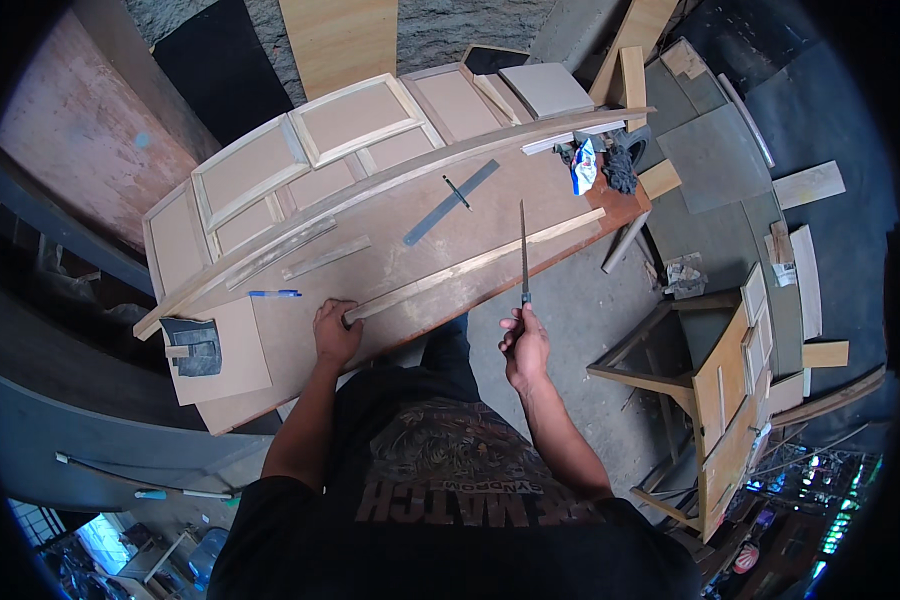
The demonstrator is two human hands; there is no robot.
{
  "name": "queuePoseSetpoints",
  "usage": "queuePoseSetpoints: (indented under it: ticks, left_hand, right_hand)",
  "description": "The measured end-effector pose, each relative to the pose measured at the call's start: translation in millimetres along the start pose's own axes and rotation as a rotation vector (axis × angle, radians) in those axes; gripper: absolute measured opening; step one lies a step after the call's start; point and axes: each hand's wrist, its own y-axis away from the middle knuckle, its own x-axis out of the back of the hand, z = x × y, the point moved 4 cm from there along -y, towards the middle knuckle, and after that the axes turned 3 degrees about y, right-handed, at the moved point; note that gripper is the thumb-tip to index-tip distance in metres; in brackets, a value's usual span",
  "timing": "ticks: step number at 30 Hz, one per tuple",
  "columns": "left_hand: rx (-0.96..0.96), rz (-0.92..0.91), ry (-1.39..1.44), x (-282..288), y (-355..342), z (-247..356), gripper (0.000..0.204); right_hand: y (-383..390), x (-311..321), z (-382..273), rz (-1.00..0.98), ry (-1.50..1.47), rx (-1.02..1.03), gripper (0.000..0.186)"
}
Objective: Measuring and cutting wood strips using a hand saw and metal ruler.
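Observation:
A long, narrow wooden strip (480,263) runs along the near edge of the workbench (320,215). My left hand (337,330) is closed round its left end and rests at the bench edge. Off the bench's near edge, my right hand (524,345) grips what looks like a saw (524,255). Its thin, tapering blade points away from me and crosses over the strip in this view. Whether the blade touches the wood I cannot tell. Most of the saw's handle is hidden in my fingers.
A metal ruler (452,203) with a pencil (458,193) across it lies mid-bench. Behind a long wooden batten (390,180) sit framed panels (360,118). A blue pen (275,293) lies at left, a blue-white packet (583,168) at right. A wooden stand (715,420) is on the floor.

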Motion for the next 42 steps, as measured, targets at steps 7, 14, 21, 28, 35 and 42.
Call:
queuePoseSetpoints:
  ticks: [7,14,21,28,35,42]
  left_hand:
    - [-0.008,0.003,-0.011,1,-1,1,0.036]
    - [-0.006,-0.015,-0.012,3,0,2,0.037]
    - [0.087,-0.045,-0.110,-10,-11,27,0.047]
    - [0.579,-0.114,-0.122,-70,-41,63,0.120]
    - [0.712,-0.384,-0.137,-79,-58,64,0.142]
    - [0.743,-0.370,-0.232,-74,-58,70,0.140]
  right_hand:
    - [0,-1,0,0.001,-0.004,-0.008,0.033]
    - [1,-4,-1,0.013,-0.029,0.002,0.031]
    - [4,6,1,-0.014,0.140,0.154,0.032]
    - [37,-7,17,-0.078,0.445,0.347,0.029]
    - [62,-7,54,-0.173,0.451,0.237,0.029]
    - [39,18,90,-0.256,0.457,0.255,0.030]
